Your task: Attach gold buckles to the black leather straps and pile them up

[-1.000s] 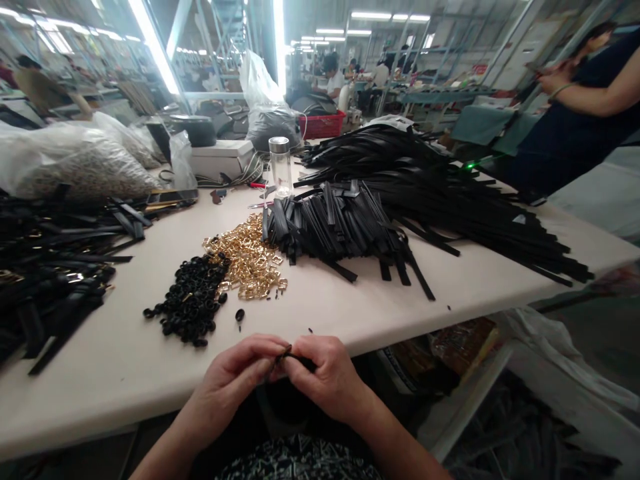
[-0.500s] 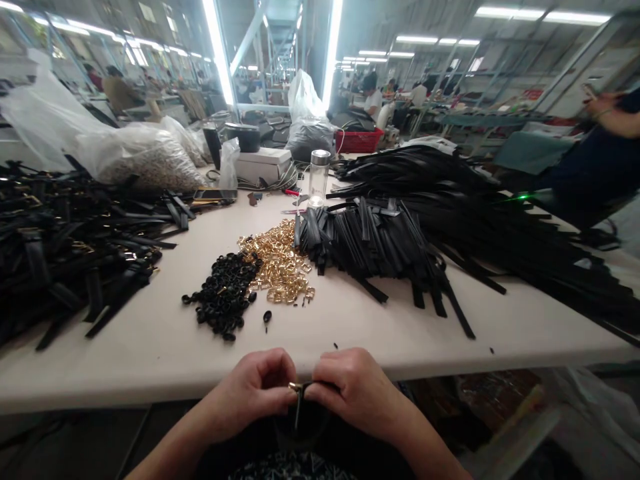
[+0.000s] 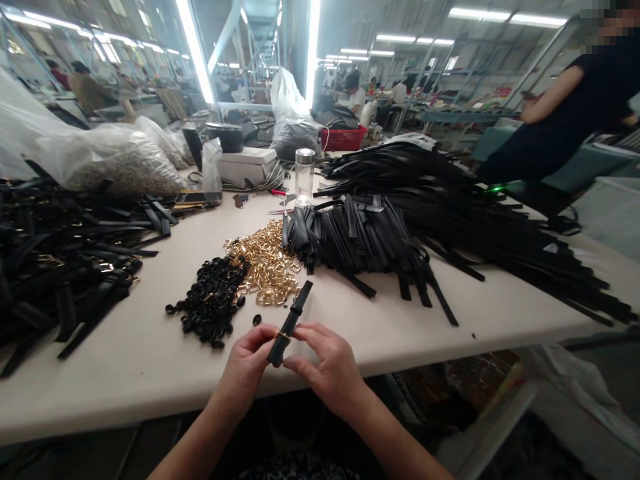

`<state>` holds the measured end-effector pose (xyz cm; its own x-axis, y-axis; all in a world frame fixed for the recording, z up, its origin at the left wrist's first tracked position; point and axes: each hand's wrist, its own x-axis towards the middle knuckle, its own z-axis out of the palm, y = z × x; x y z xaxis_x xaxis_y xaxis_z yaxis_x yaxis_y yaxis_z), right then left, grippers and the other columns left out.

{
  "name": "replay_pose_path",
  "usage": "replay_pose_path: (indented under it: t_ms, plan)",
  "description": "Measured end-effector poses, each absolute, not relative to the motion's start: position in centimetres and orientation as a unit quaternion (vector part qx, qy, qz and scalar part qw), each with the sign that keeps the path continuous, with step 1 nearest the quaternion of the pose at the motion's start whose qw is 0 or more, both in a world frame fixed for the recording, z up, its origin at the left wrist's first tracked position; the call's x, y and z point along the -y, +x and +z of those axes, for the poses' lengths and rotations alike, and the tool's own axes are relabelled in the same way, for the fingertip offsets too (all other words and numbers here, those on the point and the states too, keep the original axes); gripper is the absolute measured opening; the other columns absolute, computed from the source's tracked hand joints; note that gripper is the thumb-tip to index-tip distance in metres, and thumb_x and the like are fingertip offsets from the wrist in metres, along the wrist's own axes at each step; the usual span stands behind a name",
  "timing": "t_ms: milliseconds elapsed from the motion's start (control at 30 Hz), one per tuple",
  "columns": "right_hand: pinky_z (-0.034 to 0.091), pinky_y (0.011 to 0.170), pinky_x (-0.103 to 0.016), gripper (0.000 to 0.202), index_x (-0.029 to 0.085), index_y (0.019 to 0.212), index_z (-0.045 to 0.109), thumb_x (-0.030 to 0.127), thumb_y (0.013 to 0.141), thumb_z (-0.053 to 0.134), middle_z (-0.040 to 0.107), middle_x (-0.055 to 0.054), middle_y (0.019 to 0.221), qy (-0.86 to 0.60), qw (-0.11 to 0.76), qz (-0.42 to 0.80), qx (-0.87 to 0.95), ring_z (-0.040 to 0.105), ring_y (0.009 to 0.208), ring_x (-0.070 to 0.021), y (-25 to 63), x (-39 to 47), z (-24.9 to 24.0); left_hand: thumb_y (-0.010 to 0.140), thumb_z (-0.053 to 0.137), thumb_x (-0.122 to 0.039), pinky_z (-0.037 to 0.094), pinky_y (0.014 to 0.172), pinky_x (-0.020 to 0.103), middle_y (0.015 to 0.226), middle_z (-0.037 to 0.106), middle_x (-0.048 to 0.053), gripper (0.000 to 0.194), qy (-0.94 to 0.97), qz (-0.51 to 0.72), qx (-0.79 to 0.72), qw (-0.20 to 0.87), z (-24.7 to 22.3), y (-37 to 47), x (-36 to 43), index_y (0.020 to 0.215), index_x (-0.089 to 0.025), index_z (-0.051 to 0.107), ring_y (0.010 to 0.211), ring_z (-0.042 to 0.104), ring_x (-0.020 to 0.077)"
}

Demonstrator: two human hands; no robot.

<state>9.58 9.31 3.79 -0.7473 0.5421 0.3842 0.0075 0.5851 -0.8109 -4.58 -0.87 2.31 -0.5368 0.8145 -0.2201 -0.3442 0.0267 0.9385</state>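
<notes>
A short black strap (image 3: 299, 305) with a gold buckle and a black loop around it slants up and away over the table's front edge. My left hand (image 3: 246, 365) pinches the strap beside the buckle. From the other side, the curved thumb and fingers of my right hand (image 3: 331, 363) grip its lower end, partly hiding it. Just beyond my hands lie a heap of small black loops (image 3: 213, 300) and a heap of gold buckles (image 3: 267, 260). One stray black loop (image 3: 257, 320) rests near my left fingers.
Cut black straps (image 3: 360, 237) lie behind the buckles, with long black strips (image 3: 450, 187) to the right. Buckled straps (image 3: 65, 253) are piled at left. A glass bottle (image 3: 304, 180) stands mid-table near a white box (image 3: 247, 167). A person (image 3: 560, 113) in dark clothes is at far right.
Both hands have moved up and forward over the table edge, bringing the strap into clear view. The view has shifted a little to the right. The person at right has changed posture.
</notes>
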Motion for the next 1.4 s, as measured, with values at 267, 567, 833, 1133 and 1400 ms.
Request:
replay_pose_path:
  t_ms: [267,567,833,1133,1400]
  plan:
    - [0.054,0.081,-0.033,0.031,0.022,0.096,0.077,0.051,0.088,0.072,0.069,-0.007,0.103,-0.201,0.372,0.692,0.586,0.064,0.093,-0.0241,8.6,-7.7,2.8,0.079,0.074,-0.033,0.042,0.061,0.023,0.063,0.056,-0.002,0.016,0.266,0.648,-0.579,0.416,2.3,-2.3,0.6,0.075,-0.018,0.072,0.060,0.050,0.0117]
    - [0.044,0.055,-0.021,0.024,0.019,0.091,0.075,0.041,0.082,0.080,0.062,0.000,0.074,-0.210,0.335,0.826,0.401,0.051,0.060,-0.0120,8.5,-7.6,1.7,0.075,0.073,-0.041,0.042,0.056,0.023,0.057,0.056,-0.002,0.025,0.276,0.612,-0.605,0.428,2.2,-1.2,-0.3,0.073,-0.016,0.068,0.055,0.051,0.0122]
    - [0.049,0.069,-0.026,0.023,0.017,0.092,0.071,0.040,0.092,0.067,0.070,-0.005,0.084,-0.261,0.358,0.641,0.626,0.065,0.076,-0.0190,10.0,-9.0,1.2,0.084,0.062,-0.042,0.046,0.067,0.031,0.079,0.066,0.003,0.027,0.436,0.379,-0.806,0.130,3.7,-9.9,1.3,0.093,-0.018,0.071,0.066,0.059,0.0181]
    - [0.044,0.055,-0.021,0.015,0.020,0.086,0.060,0.032,0.093,0.057,0.067,0.001,0.072,-0.268,0.296,0.554,0.730,0.060,0.058,-0.0139,10.1,-8.3,0.7,0.087,0.051,-0.030,0.042,0.073,0.032,0.089,0.065,0.005,0.021,0.500,0.160,-0.842,0.122,3.5,-10.0,0.2,0.087,-0.019,0.069,0.079,0.063,0.0217]
    - [0.039,0.052,-0.021,0.016,0.021,0.081,0.061,0.033,0.091,0.059,0.058,0.002,0.065,-0.289,0.292,0.541,0.734,0.053,0.056,-0.0132,9.5,-7.8,0.1,0.074,0.065,-0.029,0.037,0.064,0.030,0.070,0.060,0.001,0.015,0.447,0.229,-0.852,0.148,2.7,-10.7,0.7,0.067,-0.020,0.056,0.066,0.054,0.0189]
